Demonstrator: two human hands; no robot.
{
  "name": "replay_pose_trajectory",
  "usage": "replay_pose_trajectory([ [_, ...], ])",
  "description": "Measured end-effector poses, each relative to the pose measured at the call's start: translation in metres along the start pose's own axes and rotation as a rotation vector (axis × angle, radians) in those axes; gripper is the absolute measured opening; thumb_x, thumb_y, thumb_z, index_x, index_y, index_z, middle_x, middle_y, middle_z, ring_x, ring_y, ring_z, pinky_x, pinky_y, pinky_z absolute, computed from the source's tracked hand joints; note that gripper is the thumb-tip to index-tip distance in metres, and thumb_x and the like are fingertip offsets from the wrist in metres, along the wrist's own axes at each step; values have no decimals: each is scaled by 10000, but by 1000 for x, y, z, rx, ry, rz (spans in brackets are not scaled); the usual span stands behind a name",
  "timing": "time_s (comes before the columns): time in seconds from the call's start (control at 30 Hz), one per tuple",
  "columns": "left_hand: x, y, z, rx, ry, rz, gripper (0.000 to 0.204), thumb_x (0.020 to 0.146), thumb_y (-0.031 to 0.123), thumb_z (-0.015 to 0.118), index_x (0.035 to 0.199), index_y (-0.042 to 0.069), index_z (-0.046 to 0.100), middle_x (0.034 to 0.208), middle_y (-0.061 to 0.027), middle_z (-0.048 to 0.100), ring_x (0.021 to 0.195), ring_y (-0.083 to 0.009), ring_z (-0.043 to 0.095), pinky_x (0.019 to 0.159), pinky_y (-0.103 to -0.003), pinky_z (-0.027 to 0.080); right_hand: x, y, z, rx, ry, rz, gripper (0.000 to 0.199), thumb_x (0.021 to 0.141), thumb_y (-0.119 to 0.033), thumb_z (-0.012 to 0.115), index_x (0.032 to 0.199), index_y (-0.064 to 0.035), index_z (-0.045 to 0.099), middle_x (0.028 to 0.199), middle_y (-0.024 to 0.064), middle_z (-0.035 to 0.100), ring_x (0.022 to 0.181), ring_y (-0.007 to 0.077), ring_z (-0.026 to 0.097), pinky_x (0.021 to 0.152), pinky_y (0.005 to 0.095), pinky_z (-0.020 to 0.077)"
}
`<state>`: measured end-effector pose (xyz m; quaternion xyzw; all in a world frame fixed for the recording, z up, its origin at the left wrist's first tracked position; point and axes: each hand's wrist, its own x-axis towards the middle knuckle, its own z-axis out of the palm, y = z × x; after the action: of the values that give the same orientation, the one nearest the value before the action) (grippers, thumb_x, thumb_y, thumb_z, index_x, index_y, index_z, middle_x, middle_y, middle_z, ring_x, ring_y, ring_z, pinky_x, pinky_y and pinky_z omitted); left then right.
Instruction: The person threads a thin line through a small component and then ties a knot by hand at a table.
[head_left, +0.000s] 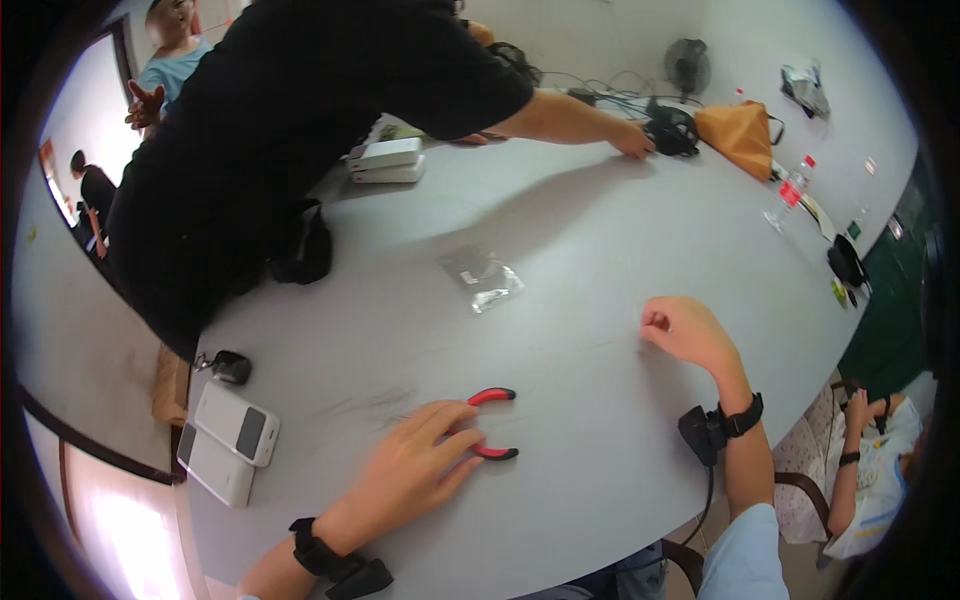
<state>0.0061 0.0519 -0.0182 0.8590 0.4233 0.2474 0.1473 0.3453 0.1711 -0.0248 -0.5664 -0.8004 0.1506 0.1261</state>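
My left hand point(415, 465) lies low over the table, fingers spread and partly covering a pair of pliers. Two red handles with black ends, belonging to the pliers point(492, 453), stick out to the right from under the fingers; the jaws are hidden. To the right, my right hand point(690, 330) is closed in a pinch just above the tabletop. What the pinch holds, if anything, is too small to make out. A clear plastic bag point(482, 278) lies flat beyond my hands, between them.
White power banks point(237, 424) and a black key fob point(232, 367) lie at the left edge. A person in black point(300, 130) leans over the far side, reaching toward a black object point(672, 132). An orange bag point(738, 138) and a bottle point(790, 193) stand far right.
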Motion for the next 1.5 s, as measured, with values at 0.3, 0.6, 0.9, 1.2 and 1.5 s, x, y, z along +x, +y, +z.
replay_pose_trajectory([
  [0.3,-4,-5,17,-16,118,71,210,755,107,651,929,26,566,1095,-129,532,1029,-299,520,840,-377,449,5,12,21,-160,16,-156,510,868,-202,549,1322,-36,388,1370,211,362,1267,354,344,1027,386,312],
  [0.6,-10,-9,18,-86,135,62,190,746,97,644,887,23,540,1062,-123,496,1018,-288,496,832,-372,431,5,9,15,-147,-77,-144,522,836,-147,581,1298,9,395,1363,207,374,1238,360,380,1013,374,332],
  [0.9,-10,-19,31,-66,146,111,199,725,92,652,858,13,527,1025,-122,491,1004,-280,480,841,-364,413,1,1,8,-103,-76,-179,540,769,-90,636,1263,-8,436,1297,205,450,1139,371,470,943,387,393],
  [1.2,-9,-17,30,-109,173,108,203,716,85,656,852,13,523,1019,-128,489,984,-290,488,828,-379,417,-1,18,8,-109,105,-235,437,725,-82,684,1129,1,540,1067,153,601,955,328,568,828,368,455],
  [1.5,-8,-16,31,-74,154,102,217,715,91,664,870,20,529,1034,-131,494,999,-295,489,847,-373,416,6,16,6,5,100,-125,272,750,-80,673,985,37,602,901,164,635,829,310,610,784,349,482],
])
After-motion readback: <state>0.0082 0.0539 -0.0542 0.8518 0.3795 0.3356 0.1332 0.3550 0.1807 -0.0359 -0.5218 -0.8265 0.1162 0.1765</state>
